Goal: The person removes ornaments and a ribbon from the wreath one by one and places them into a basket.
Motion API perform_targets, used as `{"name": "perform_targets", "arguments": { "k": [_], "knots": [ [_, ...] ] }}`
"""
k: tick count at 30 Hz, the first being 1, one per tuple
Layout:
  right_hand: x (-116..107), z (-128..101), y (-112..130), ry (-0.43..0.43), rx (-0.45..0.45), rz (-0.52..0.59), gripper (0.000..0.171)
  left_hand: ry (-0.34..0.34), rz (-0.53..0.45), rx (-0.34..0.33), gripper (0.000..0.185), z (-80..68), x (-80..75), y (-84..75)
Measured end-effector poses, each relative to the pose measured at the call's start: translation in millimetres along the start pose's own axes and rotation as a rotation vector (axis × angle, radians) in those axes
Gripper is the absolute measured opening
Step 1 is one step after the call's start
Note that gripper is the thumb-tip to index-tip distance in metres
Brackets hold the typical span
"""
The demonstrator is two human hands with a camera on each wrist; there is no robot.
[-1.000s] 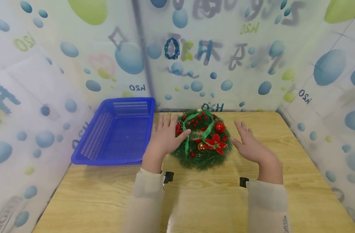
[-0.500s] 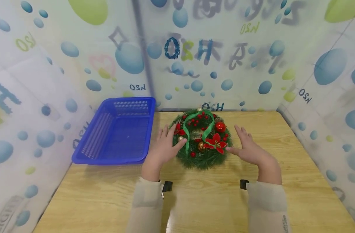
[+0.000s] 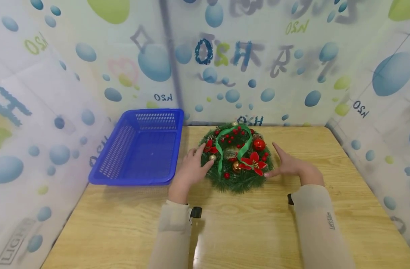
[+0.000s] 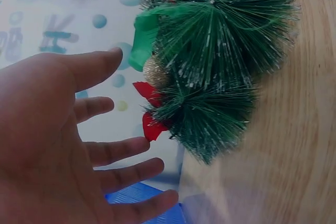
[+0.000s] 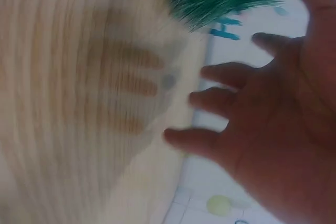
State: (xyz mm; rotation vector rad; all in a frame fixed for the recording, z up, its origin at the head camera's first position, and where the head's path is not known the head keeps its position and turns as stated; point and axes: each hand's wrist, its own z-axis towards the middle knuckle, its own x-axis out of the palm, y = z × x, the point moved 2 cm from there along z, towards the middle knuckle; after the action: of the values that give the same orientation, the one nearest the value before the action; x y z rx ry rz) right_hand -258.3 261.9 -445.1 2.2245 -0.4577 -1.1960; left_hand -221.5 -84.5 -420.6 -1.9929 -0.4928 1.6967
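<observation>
Both hands flanking wreath point(image 3: 236, 158), fingers spread, nothing gripped: left hand point(image 3: 190, 170) touching at 9 o'clock, right hand point(image 3: 290, 166) at 3. Wreath lying unlifted on table point(image 3: 245, 228); blue basket point(image 3: 141, 149) holding nothing.

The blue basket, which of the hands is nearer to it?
Left. The left hand sits between the blue basket and the wreath; the right hand is beyond the wreath.

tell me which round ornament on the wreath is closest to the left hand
The small glittery gold ball on the green pine wreath, beside the left hand. The shiny red bauble and bronze ball sit farther right.
</observation>
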Motion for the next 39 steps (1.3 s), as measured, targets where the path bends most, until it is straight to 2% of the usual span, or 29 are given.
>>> {"name": "perform_targets", "arguments": {
  "k": [5,11,15,18,25,28,34,39],
  "knots": [
    [-5,15,-3,0.024,-0.069,-0.030,0.137,-0.014,-0.028,-0.001,0.068,5.1,3.7,3.1],
    [-6,23,-4,0.079,-0.067,-0.008,0.139,-0.027,-0.080,-0.013,0.062,10.0,5.6,6.2],
    [-6,22,-2,0.106,-0.062,0.013,0.140,-0.054,-0.088,0.044,0.050,10.9,4.3,3.1],
    [-6,21,-3,0.106,-0.057,0.018,0.140,-0.055,-0.081,0.079,0.041,11.0,5.9,1.3],
    [2,27,-4,0.072,-0.035,-0.105,0.141,-0.043,-0.097,0.044,0.041,12.2,14.1,2.4],
    [5,27,-4,0.062,-0.024,-0.115,0.139,-0.041,-0.123,0.043,0.040,13.0,17.0,3.9],
    [9,26,-2,0.057,-0.031,-0.112,0.137,-0.076,-0.179,0.049,0.036,14.4,18.5,8.6],
    [10,24,0,0.063,-0.007,-0.138,0.137,-0.111,-0.160,0.053,0.034,16.3,19.0,8.6]
  ]
}}
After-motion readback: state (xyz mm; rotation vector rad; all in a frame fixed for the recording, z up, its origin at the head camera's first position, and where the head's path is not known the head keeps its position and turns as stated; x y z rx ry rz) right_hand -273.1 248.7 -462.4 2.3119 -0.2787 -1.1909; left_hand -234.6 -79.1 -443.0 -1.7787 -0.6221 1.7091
